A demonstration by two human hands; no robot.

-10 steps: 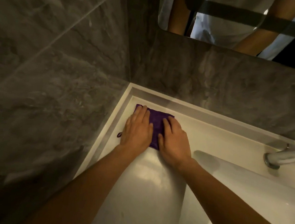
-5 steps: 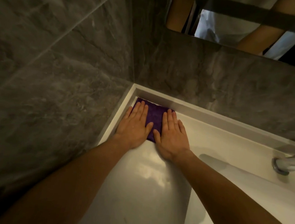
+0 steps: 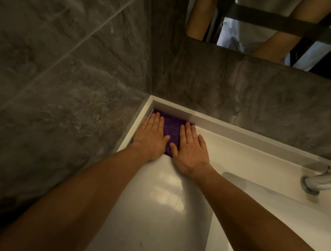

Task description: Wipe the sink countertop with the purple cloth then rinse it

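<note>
A purple cloth lies flat in the far left corner of the white sink countertop, against the raised back rim. My left hand presses flat on its left part, fingers together and pointing at the corner. My right hand presses flat on its right part, beside the left hand. Most of the cloth is hidden under both palms; only the strip between them and its far edge show.
Grey stone-look walls close in at the left and back. A chrome tap stands at the right edge above the basin. A mirror above reflects a person's arms and white shirt.
Both hands have pushed the cloth away from me across the countertop, up into the back left corner. The fingers have flattened out on it.
</note>
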